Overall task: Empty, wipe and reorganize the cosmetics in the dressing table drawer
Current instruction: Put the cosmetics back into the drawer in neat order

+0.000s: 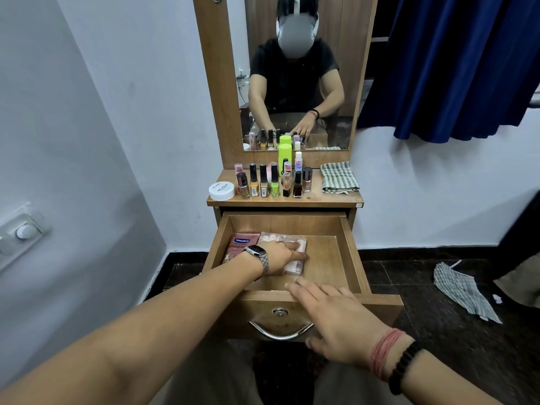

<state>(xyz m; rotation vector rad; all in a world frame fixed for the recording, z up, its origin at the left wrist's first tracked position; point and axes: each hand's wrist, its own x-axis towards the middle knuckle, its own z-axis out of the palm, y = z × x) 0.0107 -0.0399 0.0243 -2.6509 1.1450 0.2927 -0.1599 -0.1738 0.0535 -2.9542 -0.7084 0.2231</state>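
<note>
Drawer [347, 252] open, left hand [282, 255] flat on pink nail box [295, 258] — right hand [336, 320] spread on front

A lime-green bottle [285, 154] stands at twelve o'clock. At one o'clock lies a grey-and-white checked cloth [339, 177]. A white jar [221, 190] sits at eleven. Pink Vaseline pack [240, 243]; deep blue curtain [455, 65] at two o'clock.

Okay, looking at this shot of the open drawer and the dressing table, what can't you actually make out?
Head view only:
- Lower print on the Vaseline pack: covered by the left hand and its wrist.
- Much of the clear nail box: under the same hand.
- Nail polish bottles: labels too small to read.
- Drawer near left corner: hidden behind the forearm.
- Right hand palm: faces down, unseen.
</note>
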